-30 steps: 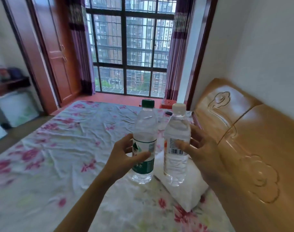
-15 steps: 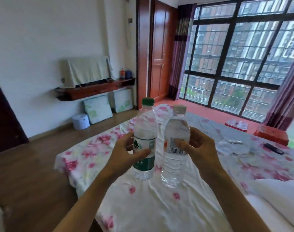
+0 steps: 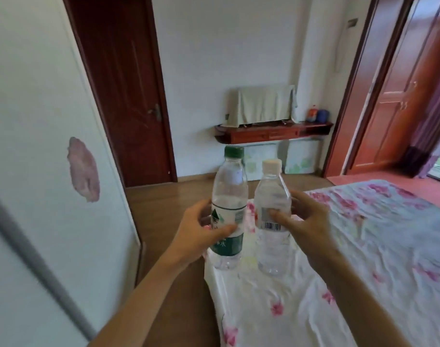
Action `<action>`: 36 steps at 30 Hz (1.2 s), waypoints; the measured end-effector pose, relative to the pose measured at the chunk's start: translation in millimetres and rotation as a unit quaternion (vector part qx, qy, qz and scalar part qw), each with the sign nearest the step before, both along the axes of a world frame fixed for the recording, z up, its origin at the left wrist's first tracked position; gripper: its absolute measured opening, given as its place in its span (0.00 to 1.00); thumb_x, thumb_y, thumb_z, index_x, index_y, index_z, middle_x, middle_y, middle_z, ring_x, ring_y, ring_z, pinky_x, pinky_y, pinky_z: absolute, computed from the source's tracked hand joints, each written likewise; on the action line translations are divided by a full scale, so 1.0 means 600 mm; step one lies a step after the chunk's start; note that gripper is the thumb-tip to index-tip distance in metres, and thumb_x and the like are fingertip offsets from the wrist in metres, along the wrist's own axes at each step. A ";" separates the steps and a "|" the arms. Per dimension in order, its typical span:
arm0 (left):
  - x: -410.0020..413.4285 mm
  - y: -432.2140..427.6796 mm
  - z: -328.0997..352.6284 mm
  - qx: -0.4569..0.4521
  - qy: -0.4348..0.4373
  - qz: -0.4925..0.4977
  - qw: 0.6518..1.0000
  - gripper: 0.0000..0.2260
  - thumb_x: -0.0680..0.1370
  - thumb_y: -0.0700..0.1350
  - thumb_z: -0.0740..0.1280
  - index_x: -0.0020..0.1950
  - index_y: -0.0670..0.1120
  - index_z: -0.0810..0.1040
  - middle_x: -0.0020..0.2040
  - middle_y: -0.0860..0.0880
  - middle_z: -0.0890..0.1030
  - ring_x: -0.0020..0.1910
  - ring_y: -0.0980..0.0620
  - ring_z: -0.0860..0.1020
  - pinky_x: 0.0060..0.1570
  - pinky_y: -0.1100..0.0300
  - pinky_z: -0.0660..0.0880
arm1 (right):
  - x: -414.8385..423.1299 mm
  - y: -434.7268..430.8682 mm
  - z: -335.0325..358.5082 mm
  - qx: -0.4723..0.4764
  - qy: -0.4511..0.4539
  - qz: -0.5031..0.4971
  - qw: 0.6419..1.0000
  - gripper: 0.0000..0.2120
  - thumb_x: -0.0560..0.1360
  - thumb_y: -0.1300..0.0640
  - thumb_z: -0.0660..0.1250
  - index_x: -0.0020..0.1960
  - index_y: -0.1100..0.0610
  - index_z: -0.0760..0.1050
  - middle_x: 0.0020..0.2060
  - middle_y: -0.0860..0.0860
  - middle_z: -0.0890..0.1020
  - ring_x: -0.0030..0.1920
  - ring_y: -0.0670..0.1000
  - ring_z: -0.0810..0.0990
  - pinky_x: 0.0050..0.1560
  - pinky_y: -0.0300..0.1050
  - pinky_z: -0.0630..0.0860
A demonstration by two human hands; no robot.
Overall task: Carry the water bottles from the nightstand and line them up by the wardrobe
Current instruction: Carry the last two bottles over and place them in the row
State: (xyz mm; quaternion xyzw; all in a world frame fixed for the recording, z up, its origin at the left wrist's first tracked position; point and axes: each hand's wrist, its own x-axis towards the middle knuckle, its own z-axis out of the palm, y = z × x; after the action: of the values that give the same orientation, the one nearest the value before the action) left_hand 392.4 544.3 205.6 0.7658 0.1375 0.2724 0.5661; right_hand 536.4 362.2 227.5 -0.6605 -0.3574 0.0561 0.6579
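Left hand (image 3: 201,234) wraps the green-capped bottle (image 3: 229,209), right hand (image 3: 306,221) pinches the white-capped bottle (image 3: 272,221). Both are upright, side by side, held above the corner of the floral bed (image 3: 364,271); both look clear and mostly empty.

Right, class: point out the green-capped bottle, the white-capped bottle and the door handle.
green-capped bottle (image 3: 230,211): head view, on its label's upper band.
white-capped bottle (image 3: 271,191): head view, on the clear body above its label.
door handle (image 3: 156,112): head view, on the metal lever.
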 end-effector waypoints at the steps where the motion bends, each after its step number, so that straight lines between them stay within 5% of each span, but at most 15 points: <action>1: -0.012 0.011 0.000 0.000 -0.003 0.018 1.000 0.28 0.64 0.49 0.78 0.63 0.48 0.78 0.54 0.52 0.85 0.54 0.54 0.83 0.48 0.63 0.80 | -0.001 0.022 -0.002 -0.004 0.000 0.017 1.000 0.23 0.67 0.61 0.78 0.55 0.39 0.81 0.49 0.44 0.87 0.52 0.52 0.85 0.54 0.57 0.82; 6: -0.054 0.074 -0.001 0.005 -0.008 0.094 0.996 0.28 0.65 0.52 0.77 0.64 0.52 0.76 0.55 0.57 0.84 0.54 0.59 0.82 0.46 0.69 0.78 | -0.015 0.125 -0.003 -0.003 0.027 0.098 0.995 0.20 0.70 0.64 0.76 0.55 0.43 0.81 0.49 0.46 0.87 0.51 0.51 0.85 0.55 0.59 0.81; 11: -0.058 0.150 -0.013 -0.004 -0.018 0.136 0.990 0.27 0.66 0.54 0.76 0.64 0.55 0.75 0.56 0.59 0.83 0.55 0.59 0.81 0.49 0.66 0.79 | -0.015 0.211 -0.006 -0.020 0.041 0.137 0.990 0.16 0.70 0.59 0.76 0.53 0.43 0.81 0.49 0.45 0.87 0.51 0.50 0.86 0.56 0.60 0.81; 21: 0.006 0.335 -0.016 -0.021 -0.028 0.109 0.993 0.24 0.65 0.51 0.76 0.60 0.59 0.75 0.53 0.65 0.83 0.54 0.62 0.81 0.45 0.69 0.78 | 0.039 0.398 0.009 -0.018 0.051 0.134 0.990 0.17 0.70 0.61 0.76 0.57 0.50 0.81 0.50 0.49 0.87 0.51 0.53 0.86 0.56 0.58 0.82; 28: 0.034 0.461 -0.009 -0.035 -0.032 0.092 0.995 0.21 0.71 0.39 0.75 0.60 0.56 0.75 0.51 0.64 0.84 0.52 0.62 0.82 0.43 0.70 0.78 | 0.073 0.515 0.012 -0.012 0.080 0.122 0.989 0.15 0.71 0.63 0.75 0.55 0.49 0.82 0.49 0.48 0.87 0.51 0.53 0.85 0.55 0.53 0.82; 36: 0.071 0.561 -0.016 -0.044 -0.029 0.089 0.995 0.23 0.67 0.46 0.75 0.60 0.54 0.77 0.53 0.57 0.85 0.54 0.56 0.83 0.46 0.63 0.80 | 0.110 0.620 0.004 -0.008 0.088 0.122 0.989 0.16 0.71 0.63 0.75 0.55 0.47 0.82 0.49 0.47 0.87 0.51 0.51 0.85 0.55 0.52 0.82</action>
State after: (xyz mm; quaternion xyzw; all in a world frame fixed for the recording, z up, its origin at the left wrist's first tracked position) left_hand 434.8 880.9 196.0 0.7168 0.2006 0.3376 0.5761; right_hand 602.3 734.2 229.9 -0.6098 -0.3754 0.1972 0.6695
